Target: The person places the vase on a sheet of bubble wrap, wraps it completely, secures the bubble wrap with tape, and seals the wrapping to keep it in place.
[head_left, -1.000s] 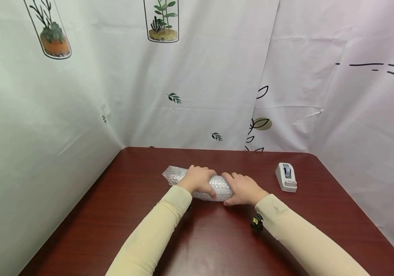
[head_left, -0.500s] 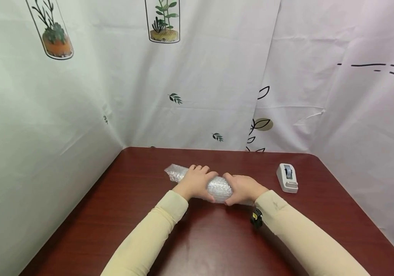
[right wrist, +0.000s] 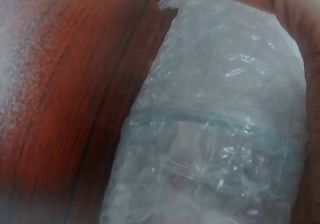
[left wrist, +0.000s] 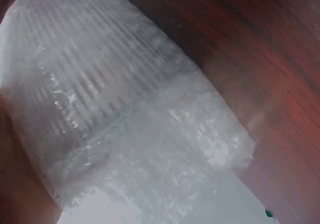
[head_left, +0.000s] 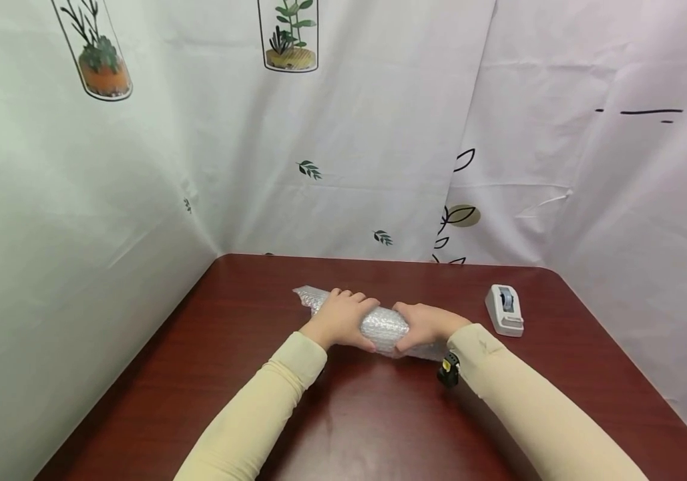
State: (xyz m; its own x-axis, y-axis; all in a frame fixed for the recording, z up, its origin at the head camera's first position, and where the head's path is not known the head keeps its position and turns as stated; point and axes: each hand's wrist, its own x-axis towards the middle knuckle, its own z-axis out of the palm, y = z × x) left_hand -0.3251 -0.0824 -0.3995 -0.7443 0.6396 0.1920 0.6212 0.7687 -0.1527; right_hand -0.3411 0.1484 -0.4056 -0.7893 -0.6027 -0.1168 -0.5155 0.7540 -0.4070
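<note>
A bundle of clear bubble wrap (head_left: 384, 327) lies slantwise on the table in the head view, a loose flap trailing off its far left end. My left hand (head_left: 343, 319) grips its left part from above, thumb on the near side. Around the right part curls my right hand (head_left: 430, 325), with more wrap showing beneath that wrist. Through the bubble wrap (left wrist: 100, 73) in the left wrist view, a ribbed surface shows. A pale green rim-like band crosses the bubble wrap (right wrist: 210, 169) in the right wrist view. What is wrapped inside is mostly hidden.
A white tape dispenser (head_left: 505, 310) with a roll of tape stands at the right rear of the dark red wooden table (head_left: 373, 421). White printed cloth (head_left: 367, 133) hangs behind the table and along both sides.
The right hand has turned a little over the bundle, and a length of wrap has come into view under its wrist. The flap at the left end looks narrower. Both hands keep their grip.
</note>
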